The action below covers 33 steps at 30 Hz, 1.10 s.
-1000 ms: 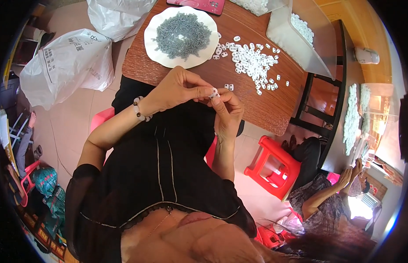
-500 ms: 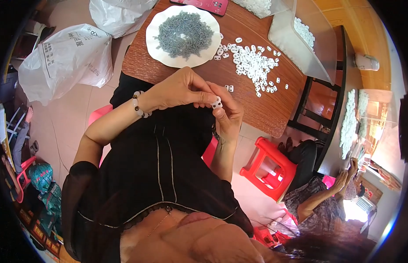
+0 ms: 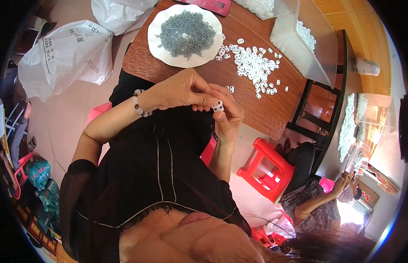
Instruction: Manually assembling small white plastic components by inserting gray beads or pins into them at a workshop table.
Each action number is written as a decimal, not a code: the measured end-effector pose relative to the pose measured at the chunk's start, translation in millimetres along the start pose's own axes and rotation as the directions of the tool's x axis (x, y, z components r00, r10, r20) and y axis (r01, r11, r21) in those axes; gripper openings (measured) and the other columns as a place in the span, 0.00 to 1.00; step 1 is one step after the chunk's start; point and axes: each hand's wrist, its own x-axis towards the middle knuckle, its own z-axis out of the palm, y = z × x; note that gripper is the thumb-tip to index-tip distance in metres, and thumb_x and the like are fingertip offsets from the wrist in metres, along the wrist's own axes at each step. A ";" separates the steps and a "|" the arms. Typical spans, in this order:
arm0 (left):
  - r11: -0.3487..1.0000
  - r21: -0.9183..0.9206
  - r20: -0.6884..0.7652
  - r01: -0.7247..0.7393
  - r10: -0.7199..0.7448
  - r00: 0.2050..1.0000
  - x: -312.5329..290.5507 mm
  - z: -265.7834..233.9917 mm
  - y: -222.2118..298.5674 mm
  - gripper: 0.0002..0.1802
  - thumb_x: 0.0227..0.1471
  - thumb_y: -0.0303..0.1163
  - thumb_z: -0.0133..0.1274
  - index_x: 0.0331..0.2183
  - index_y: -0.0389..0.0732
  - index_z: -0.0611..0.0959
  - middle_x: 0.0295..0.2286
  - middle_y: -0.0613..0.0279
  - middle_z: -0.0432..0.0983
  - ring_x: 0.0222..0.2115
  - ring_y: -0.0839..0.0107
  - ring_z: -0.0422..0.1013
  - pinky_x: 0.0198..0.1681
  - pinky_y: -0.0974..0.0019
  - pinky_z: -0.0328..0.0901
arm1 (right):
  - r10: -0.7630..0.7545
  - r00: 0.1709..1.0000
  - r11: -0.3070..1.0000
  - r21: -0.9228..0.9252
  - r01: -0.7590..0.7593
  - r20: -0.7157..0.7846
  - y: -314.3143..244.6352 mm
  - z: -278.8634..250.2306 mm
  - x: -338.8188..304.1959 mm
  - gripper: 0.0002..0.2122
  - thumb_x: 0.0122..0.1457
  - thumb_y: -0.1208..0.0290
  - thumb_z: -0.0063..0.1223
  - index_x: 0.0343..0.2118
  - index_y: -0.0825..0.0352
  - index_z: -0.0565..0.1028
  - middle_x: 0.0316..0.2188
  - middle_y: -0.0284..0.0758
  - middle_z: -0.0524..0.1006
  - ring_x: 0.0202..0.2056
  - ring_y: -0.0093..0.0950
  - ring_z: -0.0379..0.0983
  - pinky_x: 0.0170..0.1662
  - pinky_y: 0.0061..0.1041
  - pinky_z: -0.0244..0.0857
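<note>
My left hand, with a beaded bracelet at its wrist, is closed in a pinch on a small white plastic piece with dark holes. My right hand grips the same piece from the other side, its thumb below and its fingers curled behind. Both hands are in front of my black top, just off the table's near edge. Beyond them, a heap of similar white two-holed pieces is spread on the brown table. A white scalloped plate holds many small grey coil-like parts.
A pink phone lies at the far table edge. Clear-walled trays with white parts stand at the right. White sacks sit on the floor at left. A red stool and a co-worker's arm are at lower right.
The white piece has turned slightly between my fingers, and my hands have hardly moved. At right, the co-worker's hands have come down and closer together. The whole view has shifted slightly.
</note>
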 end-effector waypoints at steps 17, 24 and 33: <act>0.979 -0.202 -0.044 -0.016 0.007 0.999 -3.0 5.2 -15.7 0.10 0.50 0.31 0.60 0.32 0.34 0.86 0.20 0.64 0.76 0.21 0.81 0.69 0.25 0.77 0.63 | -0.012 0.995 0.998 0.059 0.018 -0.103 8.3 6.9 -4.0 0.19 0.54 0.62 0.61 0.42 0.73 0.77 0.44 0.44 0.73 0.45 0.32 0.70 0.48 0.28 0.64; 0.962 -0.273 -0.064 0.005 -0.023 0.998 -5.4 11.1 -16.5 0.09 0.50 0.31 0.60 0.31 0.34 0.86 0.21 0.65 0.76 0.21 0.81 0.67 0.24 0.78 0.61 | -0.085 0.990 0.996 0.005 0.086 -0.114 12.8 8.5 -4.8 0.19 0.55 0.63 0.60 0.44 0.72 0.77 0.45 0.45 0.74 0.42 0.28 0.69 0.45 0.26 0.62; 0.950 -0.312 -0.106 -0.027 -0.006 0.994 -11.9 17.4 -14.7 0.08 0.50 0.31 0.61 0.28 0.34 0.86 0.20 0.64 0.75 0.20 0.83 0.65 0.22 0.79 0.58 | -0.052 0.987 0.997 0.043 0.060 -0.153 11.5 12.3 -8.3 0.17 0.53 0.64 0.62 0.40 0.73 0.78 0.38 0.43 0.75 0.38 0.28 0.70 0.42 0.25 0.65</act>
